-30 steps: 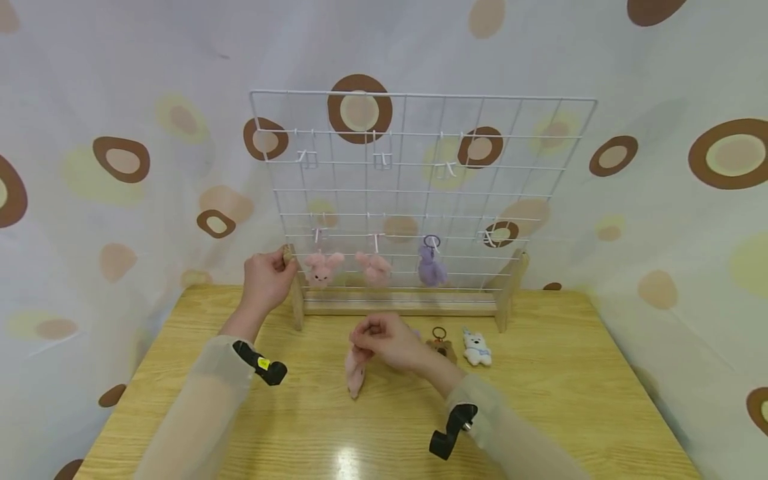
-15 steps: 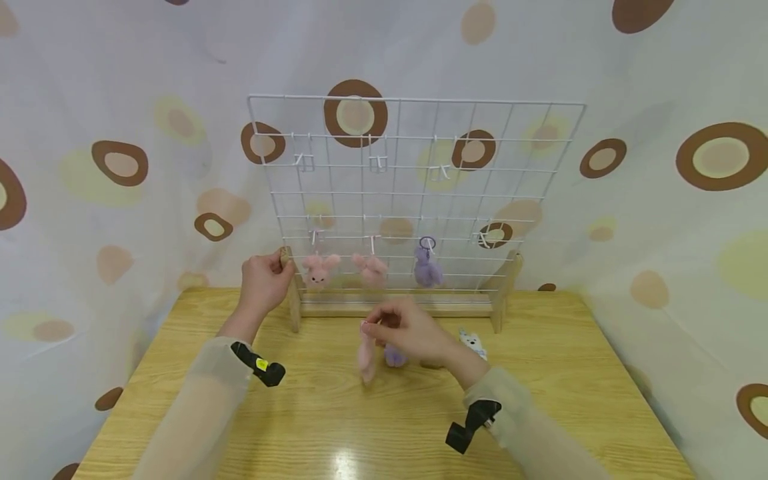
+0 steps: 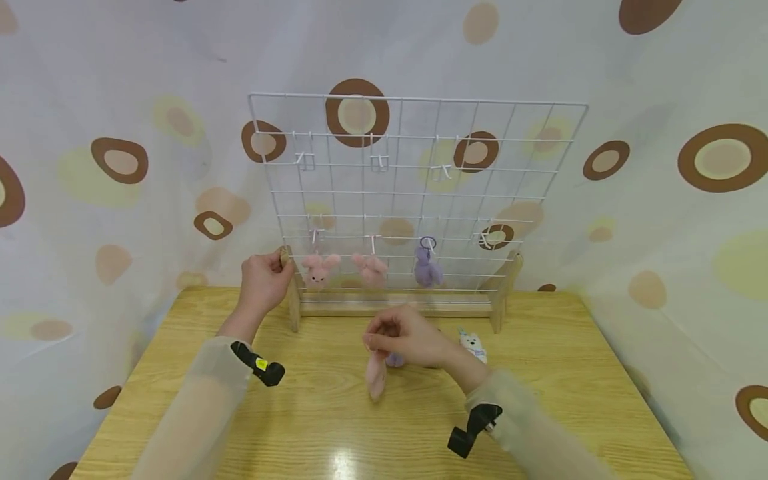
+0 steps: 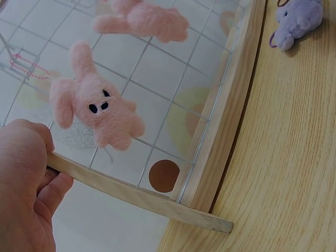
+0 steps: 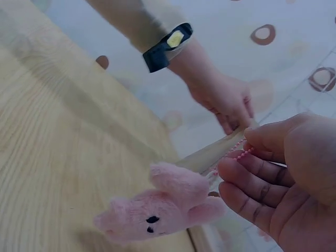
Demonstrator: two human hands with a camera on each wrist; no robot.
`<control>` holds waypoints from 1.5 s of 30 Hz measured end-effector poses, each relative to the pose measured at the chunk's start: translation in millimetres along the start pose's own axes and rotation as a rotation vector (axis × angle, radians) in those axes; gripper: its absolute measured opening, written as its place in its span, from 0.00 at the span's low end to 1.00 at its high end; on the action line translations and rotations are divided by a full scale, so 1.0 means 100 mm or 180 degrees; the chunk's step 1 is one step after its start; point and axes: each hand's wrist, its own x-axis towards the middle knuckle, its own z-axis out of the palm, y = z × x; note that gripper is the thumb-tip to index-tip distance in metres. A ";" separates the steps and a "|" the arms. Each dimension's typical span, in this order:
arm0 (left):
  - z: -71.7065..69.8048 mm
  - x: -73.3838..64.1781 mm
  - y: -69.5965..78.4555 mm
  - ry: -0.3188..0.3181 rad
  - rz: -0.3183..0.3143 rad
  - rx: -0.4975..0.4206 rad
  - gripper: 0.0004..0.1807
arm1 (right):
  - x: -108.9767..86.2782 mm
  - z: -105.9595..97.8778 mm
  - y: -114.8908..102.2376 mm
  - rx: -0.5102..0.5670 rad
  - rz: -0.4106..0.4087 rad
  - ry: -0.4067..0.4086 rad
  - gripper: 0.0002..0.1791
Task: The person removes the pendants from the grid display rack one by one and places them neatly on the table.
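Observation:
My left hand (image 3: 264,283) grips the top of the rack's left wooden leg (image 4: 131,191), thumb on one side and fingers on the other. Over the table, my right hand (image 3: 408,337) pinches the pink bead chain (image 5: 242,153) of a pink plush rabbit keychain (image 5: 157,210). The rabbit dangles below the fingers, in front of the rack. From the lower hooks of the white wire grid (image 3: 393,193) hang a pink rabbit (image 3: 320,270), another pink rabbit (image 3: 372,270) turned away, and a purple plush (image 3: 427,268) on a dark ring.
A purple plush (image 4: 299,21) lies on the wooden table (image 3: 288,413), partly behind my right hand in the head view. Beyond my right wrist lies a white bear keychain (image 3: 474,345). Bare hooks (image 3: 442,172) sit along the upper grid, and one bare hook (image 3: 485,239) is lower right.
My right hand has moved a little to the right with the dangling rabbit, and now covers the brown bear on the table. My left hand keeps its grip on the leg.

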 end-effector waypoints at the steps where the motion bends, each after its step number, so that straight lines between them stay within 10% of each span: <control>1: 0.00 0.00 0.00 0.0004 0.0016 0.0008 0.18 | 0.03 0.04 0.04 0.0009 0.0020 -0.0028 0.07; 31: 0.02 0.02 0.03 -0.0036 0.0061 -0.0059 0.17 | 0.67 0.48 0.56 0.1072 0.0797 0.0666 0.12; 45: -0.02 0.01 -0.03 -0.0054 0.0087 -0.0035 0.15 | 0.74 0.32 0.78 0.0375 0.0531 0.0604 0.09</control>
